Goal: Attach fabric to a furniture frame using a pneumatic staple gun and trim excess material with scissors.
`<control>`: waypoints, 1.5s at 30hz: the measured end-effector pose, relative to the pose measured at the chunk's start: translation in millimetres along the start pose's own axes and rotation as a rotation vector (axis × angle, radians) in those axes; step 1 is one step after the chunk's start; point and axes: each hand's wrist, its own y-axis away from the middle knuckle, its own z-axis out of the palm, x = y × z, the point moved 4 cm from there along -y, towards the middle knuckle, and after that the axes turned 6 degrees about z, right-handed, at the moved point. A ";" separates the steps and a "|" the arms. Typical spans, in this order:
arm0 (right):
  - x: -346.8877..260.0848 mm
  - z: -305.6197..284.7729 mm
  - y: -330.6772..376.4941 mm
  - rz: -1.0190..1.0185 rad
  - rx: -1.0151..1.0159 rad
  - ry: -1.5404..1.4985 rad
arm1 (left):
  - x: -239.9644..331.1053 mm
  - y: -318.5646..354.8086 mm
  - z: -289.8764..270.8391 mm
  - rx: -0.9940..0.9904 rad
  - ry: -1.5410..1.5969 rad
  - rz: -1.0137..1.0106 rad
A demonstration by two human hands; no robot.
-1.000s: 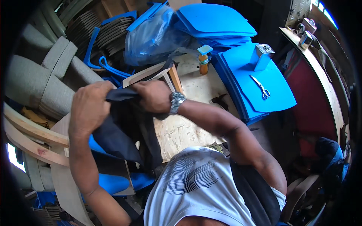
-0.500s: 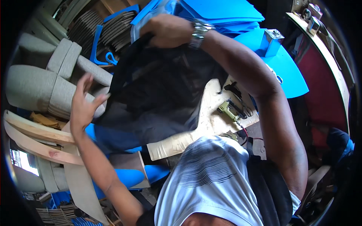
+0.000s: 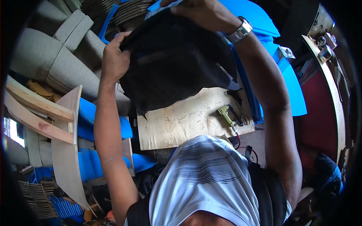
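A wide sheet of black fabric (image 3: 177, 64) hangs between my two raised hands, its lower edge drooping over a pale plywood board (image 3: 177, 124). My left hand (image 3: 116, 58) pinches the fabric's left edge between thumb and fingers. At the top of the view my right hand (image 3: 203, 13), with a metal watch (image 3: 241, 30) on the wrist, grips the upper edge; part of this hand runs out of the frame. On the right of the board lies a green air staple gun (image 3: 225, 114) joined to a red hose (image 3: 239, 141).
Grey upholstered pieces (image 3: 41, 49) are stacked at the left, above curved wooden frames (image 3: 41, 124) with blue foam. Blue foam sheets (image 3: 294, 86) and a metal tin (image 3: 285, 53) stand at the right, before a red panel (image 3: 320, 109) with a wooden edge.
My left hand, open before, has moved up and right and taken hold of the fabric's edge. My right hand has shifted up and right. The fabric is lifted, baring more of the board.
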 end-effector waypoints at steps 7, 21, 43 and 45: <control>24.4 6.7 -14.6 0.396 -0.223 0.325 | 40.2 -12.6 5.3 0.163 0.178 0.168; 46.7 133.5 159.7 0.783 -0.741 -0.056 | 31.7 -17.1 -101.3 0.677 0.318 -0.004; 130.0 -68.9 65.8 0.657 -0.254 0.648 | -176.5 151.3 -202.1 0.192 -0.495 -0.321; 148.4 -82.8 85.0 0.748 -0.232 0.652 | -177.2 151.7 -198.2 0.170 -0.430 -0.268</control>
